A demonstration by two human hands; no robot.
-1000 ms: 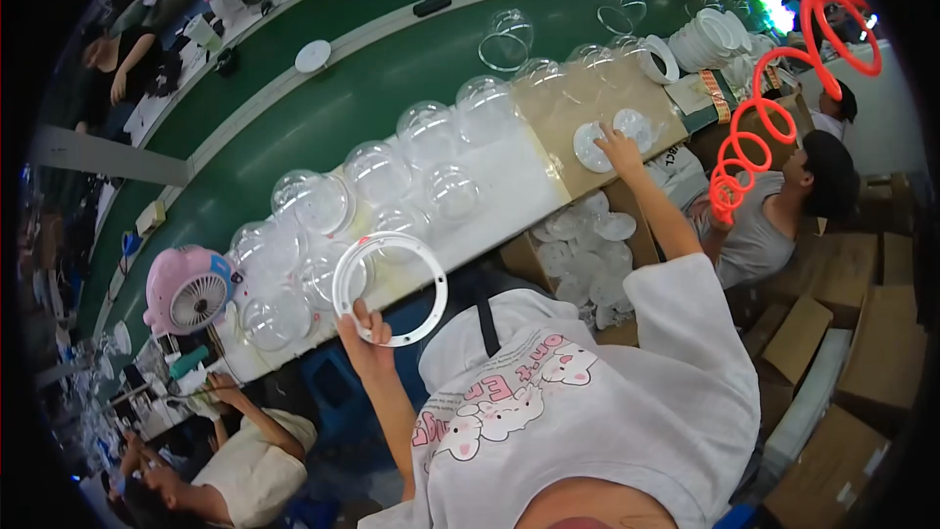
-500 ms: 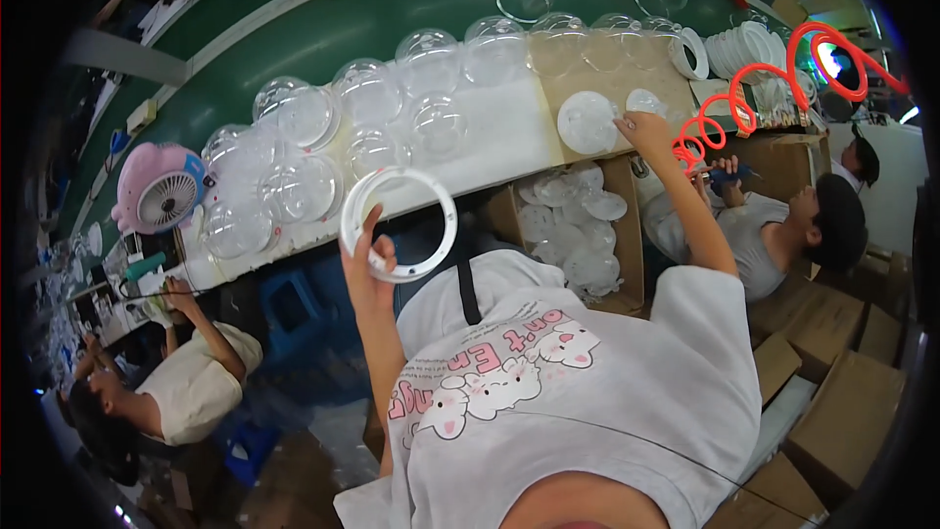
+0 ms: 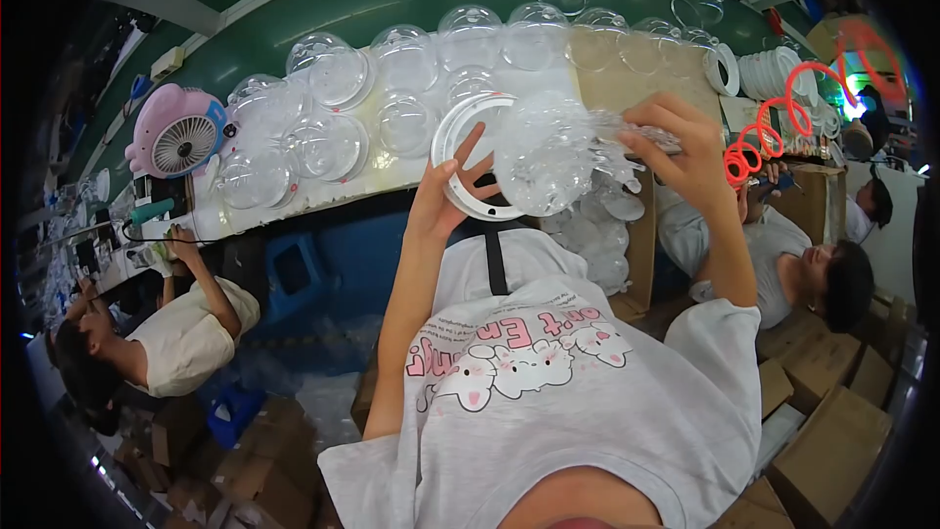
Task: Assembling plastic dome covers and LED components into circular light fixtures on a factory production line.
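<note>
My left hand holds a white plastic ring at the near edge of the table, with its fingers spread behind and through the opening. My right hand pinches the clear, branching end of a transparent plastic piece. The round, frosted disc at the other end of that piece overlaps the right side of the ring and hides part of it. Whether disc and ring touch, I cannot tell. Clear domes stand in rows on the white tabletop beyond my hands.
Below the table's edge, a cardboard box holds several clear discs. White rings are stacked at the right, near a red coiled hose. A pink fan stands far left. Co-workers sit at left and right.
My right hand has picked the clear piece up off the table and carried it left and nearer to me. The ring in my left hand has moved right, and the two now overlap.
</note>
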